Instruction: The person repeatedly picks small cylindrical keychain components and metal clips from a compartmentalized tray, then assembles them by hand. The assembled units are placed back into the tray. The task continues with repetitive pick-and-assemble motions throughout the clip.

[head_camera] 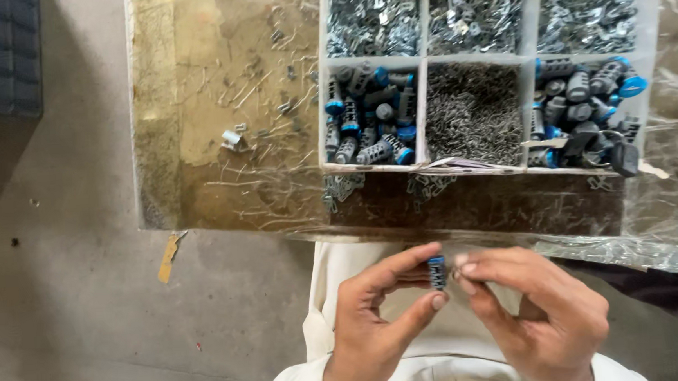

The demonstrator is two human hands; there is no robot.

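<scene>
Beyond the left hand point(375, 333) and right hand point(539, 319) — both grips pinching one blue-grey cylinder point(436, 272) — a white compartment tray point(424, 75) of metal parts.

Bare hands point(472, 316); loose cream garment point(444, 364)

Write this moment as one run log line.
left hand: pinches small blue-grey part | right hand: fingertips at part | divided tray: on table, untouched

Grey concrete floor point(79, 308), plastic-covered worktable point(220, 174), daylight.
</scene>
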